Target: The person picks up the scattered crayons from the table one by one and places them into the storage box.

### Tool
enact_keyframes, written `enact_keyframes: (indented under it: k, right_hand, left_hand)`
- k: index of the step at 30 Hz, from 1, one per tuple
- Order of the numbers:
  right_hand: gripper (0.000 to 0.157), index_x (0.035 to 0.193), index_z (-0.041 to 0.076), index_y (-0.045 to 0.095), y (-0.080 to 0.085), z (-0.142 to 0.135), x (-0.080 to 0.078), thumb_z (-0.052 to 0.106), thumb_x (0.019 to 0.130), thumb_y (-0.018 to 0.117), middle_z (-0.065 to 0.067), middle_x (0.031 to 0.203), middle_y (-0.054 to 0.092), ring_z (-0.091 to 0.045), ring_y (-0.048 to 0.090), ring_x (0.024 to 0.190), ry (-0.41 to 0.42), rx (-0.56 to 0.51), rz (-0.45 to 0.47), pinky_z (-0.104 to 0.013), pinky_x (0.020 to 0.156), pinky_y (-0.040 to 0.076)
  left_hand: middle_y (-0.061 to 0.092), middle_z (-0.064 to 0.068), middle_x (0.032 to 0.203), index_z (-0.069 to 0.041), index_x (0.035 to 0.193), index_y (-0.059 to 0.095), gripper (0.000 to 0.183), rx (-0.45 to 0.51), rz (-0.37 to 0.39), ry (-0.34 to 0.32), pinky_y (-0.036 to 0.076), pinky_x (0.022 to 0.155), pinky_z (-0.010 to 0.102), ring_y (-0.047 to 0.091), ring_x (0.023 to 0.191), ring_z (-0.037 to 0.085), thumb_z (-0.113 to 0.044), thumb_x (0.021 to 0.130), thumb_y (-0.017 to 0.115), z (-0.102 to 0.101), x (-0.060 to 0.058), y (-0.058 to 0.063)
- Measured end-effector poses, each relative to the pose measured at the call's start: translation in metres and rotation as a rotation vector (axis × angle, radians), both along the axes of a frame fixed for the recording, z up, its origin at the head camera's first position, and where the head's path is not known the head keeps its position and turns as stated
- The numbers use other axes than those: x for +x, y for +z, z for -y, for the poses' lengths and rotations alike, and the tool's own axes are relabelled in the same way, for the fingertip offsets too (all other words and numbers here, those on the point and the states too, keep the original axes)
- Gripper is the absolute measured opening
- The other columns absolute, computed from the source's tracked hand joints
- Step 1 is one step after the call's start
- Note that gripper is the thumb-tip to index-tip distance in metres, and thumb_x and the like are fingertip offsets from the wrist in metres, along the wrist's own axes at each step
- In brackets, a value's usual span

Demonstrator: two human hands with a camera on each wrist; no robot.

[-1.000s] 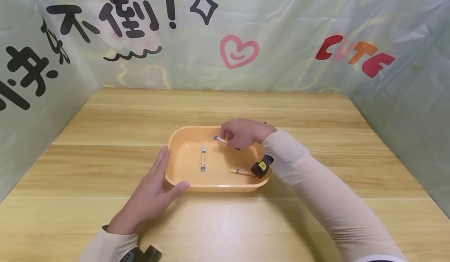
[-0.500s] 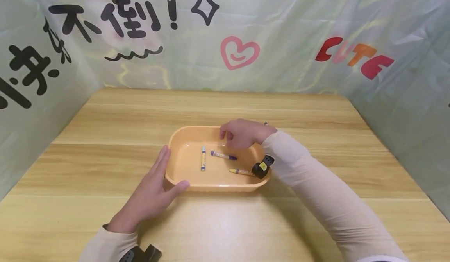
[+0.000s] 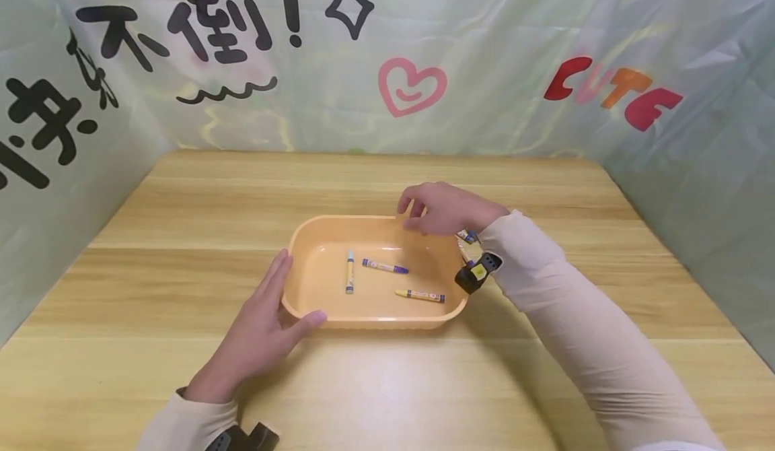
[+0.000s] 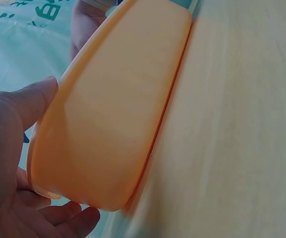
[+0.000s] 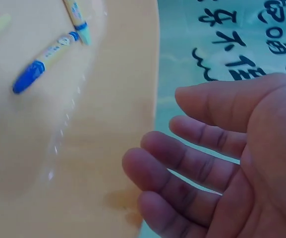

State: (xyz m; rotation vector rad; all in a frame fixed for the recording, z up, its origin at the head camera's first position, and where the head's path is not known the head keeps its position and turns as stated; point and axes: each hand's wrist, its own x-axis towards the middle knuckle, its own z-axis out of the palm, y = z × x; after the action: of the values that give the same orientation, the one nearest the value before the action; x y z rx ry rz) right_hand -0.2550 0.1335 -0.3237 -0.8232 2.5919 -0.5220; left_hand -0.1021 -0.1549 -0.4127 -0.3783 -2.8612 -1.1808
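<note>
1. Perhaps half done: the orange tray (image 3: 375, 324) holds three crayons (image 3: 385, 266); others (image 3: 465, 236) are outside, by its right rim.
2. My left hand (image 3: 257, 333) rests, spread, at its near left corner; my right hand (image 3: 451, 207), loosely bent, holds nothing.
3. Inside, the crayons look yellow, dark blue and pale blue.

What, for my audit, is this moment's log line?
left hand: touching tray; right hand: empty, at tray's far side; in tray: three crayons

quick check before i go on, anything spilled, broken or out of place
Nothing stands out: the three crayons in the pale orange tray look whole, and more crayons just outside its right end are too hidden to judge.
</note>
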Motion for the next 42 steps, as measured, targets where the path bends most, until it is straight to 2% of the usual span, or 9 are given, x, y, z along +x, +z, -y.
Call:
enact_keyframes:
  k: [6,13,16,25,29,36,42]
  right_hand:
    - [0.026,0.117,0.004,0.06,0.002,-0.019,-0.004,0.018,0.095,0.06,-0.007,0.093,0.069,-0.017,0.067,0.073,-0.076,-0.05,-0.019,-0.038,0.075,0.053]
    - [0.026,0.116,0.0,0.058,-0.002,-0.042,-0.012,0.017,0.096,0.058,-0.013,0.095,0.069,-0.028,0.068,0.077,-0.15,-0.073,-0.05,-0.042,0.075,0.053]
    - [0.026,0.115,0.0,0.058,-0.006,-0.055,-0.014,0.018,0.097,0.058,-0.014,0.094,0.069,-0.029,0.067,0.077,-0.167,-0.065,-0.056,-0.043,0.075,0.052]
    - [0.024,0.111,-0.002,0.059,-0.014,-0.089,-0.01,0.017,0.096,0.058,-0.019,0.098,0.068,-0.029,0.067,0.077,-0.24,-0.046,-0.032,-0.046,0.076,0.051]
    - [0.022,0.109,-0.003,0.059,-0.021,-0.102,-0.01,0.015,0.096,0.059,-0.017,0.093,0.069,-0.027,0.067,0.075,-0.264,-0.041,-0.025,-0.042,0.072,0.051]
    - [0.022,0.11,-0.004,0.056,-0.035,-0.119,-0.01,0.014,0.096,0.058,-0.012,0.08,0.066,-0.022,0.061,0.068,-0.294,-0.021,0.06,-0.032,0.06,0.047]
    - [0.015,0.1,-0.001,0.059,-0.047,-0.128,-0.011,0.012,0.094,0.059,-0.011,0.082,0.065,-0.018,0.058,0.065,-0.32,-0.013,0.08,-0.03,0.056,0.047]
  left_hand:
    - [0.006,0.018,0.16,0.001,0.154,0.012,0.102,0.011,0.012,-0.007,0.021,0.11,0.06,0.015,0.143,0.04,-0.049,0.086,0.07,0.0,0.001,0.001]
    - [0.006,0.019,0.16,0.002,0.154,0.012,0.101,0.007,0.009,-0.012,0.021,0.11,0.06,0.014,0.143,0.04,-0.049,0.087,0.069,0.0,0.002,0.001]
    - [0.005,0.018,0.16,0.002,0.154,0.011,0.102,0.009,0.011,-0.014,0.021,0.11,0.06,0.015,0.143,0.04,-0.049,0.087,0.069,-0.001,0.001,0.001]
    - [0.005,0.019,0.16,0.002,0.154,0.01,0.101,0.01,0.013,-0.012,0.021,0.11,0.06,0.014,0.143,0.042,-0.047,0.087,0.069,-0.001,0.003,0.002]
    - [0.006,0.019,0.16,0.002,0.154,0.011,0.101,0.009,0.011,-0.014,0.021,0.11,0.061,0.014,0.143,0.042,-0.048,0.087,0.069,-0.002,0.003,0.003]
    - [0.005,0.019,0.16,0.002,0.154,0.011,0.102,0.009,0.013,-0.013,0.021,0.109,0.061,0.015,0.142,0.042,-0.047,0.087,0.069,-0.001,0.004,0.003]
    - [0.006,0.019,0.16,0.002,0.154,0.012,0.103,0.021,0.01,-0.013,0.021,0.109,0.061,0.016,0.142,0.042,-0.046,0.086,0.072,-0.001,0.004,0.004]
